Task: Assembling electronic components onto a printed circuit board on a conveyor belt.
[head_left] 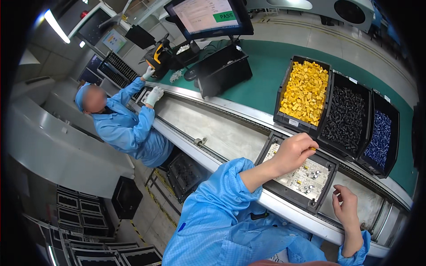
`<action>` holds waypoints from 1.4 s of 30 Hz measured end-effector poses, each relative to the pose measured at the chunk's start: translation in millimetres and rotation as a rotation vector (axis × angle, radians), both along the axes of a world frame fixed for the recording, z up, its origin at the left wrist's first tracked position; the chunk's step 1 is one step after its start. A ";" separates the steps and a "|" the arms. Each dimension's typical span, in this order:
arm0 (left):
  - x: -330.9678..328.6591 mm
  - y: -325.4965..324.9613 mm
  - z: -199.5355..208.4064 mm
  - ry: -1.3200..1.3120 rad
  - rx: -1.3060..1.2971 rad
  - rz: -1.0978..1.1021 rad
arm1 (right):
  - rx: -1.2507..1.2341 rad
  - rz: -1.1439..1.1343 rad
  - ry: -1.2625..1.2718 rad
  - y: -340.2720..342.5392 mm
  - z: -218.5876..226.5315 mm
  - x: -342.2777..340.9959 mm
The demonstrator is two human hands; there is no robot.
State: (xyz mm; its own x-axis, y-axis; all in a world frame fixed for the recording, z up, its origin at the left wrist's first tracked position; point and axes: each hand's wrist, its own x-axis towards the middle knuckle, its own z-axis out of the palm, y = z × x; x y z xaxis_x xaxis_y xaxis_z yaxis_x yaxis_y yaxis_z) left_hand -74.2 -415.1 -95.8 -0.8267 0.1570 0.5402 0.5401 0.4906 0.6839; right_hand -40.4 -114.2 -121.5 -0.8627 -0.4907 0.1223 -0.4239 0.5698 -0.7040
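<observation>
My left hand point(293, 154) reaches over the white circuit boards point(317, 172), its fingertips pinched on a small yellow component point(313, 148). The boards lie in a black carrier frame point(330, 181) and bear several small cylindrical parts and a few yellow ones. Part of the boards is hidden under my left hand and wrist. Beside the frame's right end, my right hand point(346, 206) hovers with loosely curled fingers, thumb and forefinger apart; I see nothing in it. Beyond the frame stands a black bin of yellow block-shaped components point(306, 91).
Next to that bin stand bins of black parts point(345, 115) and blue parts point(378, 139). The metal conveyor track point(213, 128) runs along the green bench point(262, 57). At left, a gloved co-worker point(128, 117) works beside a monitor point(206, 17), a handheld scanner point(157, 52) and a black box point(224, 73).
</observation>
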 end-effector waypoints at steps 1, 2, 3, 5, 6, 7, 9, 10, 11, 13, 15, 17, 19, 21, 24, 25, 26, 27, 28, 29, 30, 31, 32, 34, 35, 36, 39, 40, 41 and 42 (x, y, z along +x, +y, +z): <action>1.0 -0.6 1.6 -0.007 0.004 0.007 | -0.004 0.017 -0.014 -0.7 0.6 1.9; 4.7 -1.5 3.0 0.013 -0.007 0.014 | -0.009 0.034 -0.026 -1.4 0.6 3.7; 6.9 -2.1 2.7 0.034 -0.014 0.020 | -0.012 0.028 -0.019 -1.2 -0.7 3.7; 5.5 -7.0 6.1 0.041 -0.004 0.013 | 0.018 0.080 0.011 -2.2 -2.3 2.3; 7.6 -7.1 8.8 0.041 -0.004 0.016 | 0.022 0.078 0.011 -1.3 -1.8 2.7; 9.2 -6.9 10.6 0.041 -0.003 0.019 | 0.021 0.073 -0.004 -1.0 -1.7 3.1; 10.0 -7.1 11.9 0.051 -0.013 0.021 | 0.021 0.067 -0.016 -0.9 -0.9 3.5; 9.9 -7.8 12.7 0.060 -0.029 0.023 | 0.022 0.073 -0.022 -1.1 -0.6 4.1; 9.7 -8.8 13.4 0.063 -0.028 0.023 | 0.024 0.078 -0.028 -1.1 -0.3 4.2; 8.6 -10.1 14.4 0.078 -0.030 0.028 | 0.019 0.088 -0.026 -0.9 -1.4 3.4; 10.1 -11.5 17.8 0.050 -0.003 0.036 | 0.012 0.094 -0.026 -0.1 -1.2 4.2; 9.2 -13.9 17.3 0.033 0.036 0.056 | 0.014 0.095 -0.050 0.4 1.1 4.6; 8.9 -18.5 20.3 0.032 0.068 0.102 | 0.019 0.116 -0.039 1.5 2.3 5.0; 5.5 -26.7 20.1 -0.038 0.206 0.122 | 0.023 0.139 -0.024 0.7 1.4 3.3; 7.8 -48.6 18.2 -0.093 0.357 0.207 | 0.011 0.249 -0.084 0.2 0.4 4.6; 12.0 -63.8 8.7 -0.107 0.459 0.242 | 0.014 0.252 -0.086 -3.6 2.5 4.2; 17.1 -78.1 7.1 -0.103 0.535 0.250 | 0.038 0.282 -0.080 -7.0 6.4 4.4; 25.8 -95.2 6.7 -0.099 0.610 0.262 | 0.060 0.316 -0.076 -8.7 8.4 6.4; 34.7 -114.2 3.0 -0.093 0.637 0.331 | 0.062 0.320 -0.078 -9.2 9.1 7.6; 43.8 -132.8 -1.4 -0.087 0.664 0.403 | 0.083 0.312 -0.091 -10.1 9.1 7.9; 53.9 -147.6 -4.4 -0.106 0.682 0.488 | 0.109 0.301 -0.106 -9.4 9.3 9.0; 66.3 -162.6 -6.1 -0.116 0.692 0.583 | 0.108 0.318 -0.106 -9.0 7.1 8.6; 78.2 -176.1 -13.5 -0.075 0.667 0.613 | 0.110 0.271 -0.096 -6.6 2.9 9.5; 102.6 -187.0 -24.1 -0.067 0.614 0.726 | 0.101 0.262 -0.092 -5.4 -3.2 12.4; 113.8 -190.2 -28.2 -0.066 0.567 0.809 | 0.108 0.243 -0.081 -4.2 -3.1 12.5; 125.4 -186.3 -35.6 -0.033 0.566 0.828 | 0.115 0.223 -0.069 -4.1 -3.5 12.9; 148.2 -175.2 -64.9 -0.011 0.471 0.910 | 0.111 0.179 -0.078 -4.6 -5.3 15.5; 156.0 -169.3 -68.0 0.006 0.460 0.903 | 0.123 0.153 -0.105 -5.2 -6.0 15.0; 162.2 -164.2 -70.0 0.022 0.450 0.893 | 0.123 0.164 -0.104 -6.2 -6.9 14.6; 168.2 -159.9 -69.9 0.000 0.437 0.904 | 0.122 0.159 -0.096 -7.0 -8.0 14.5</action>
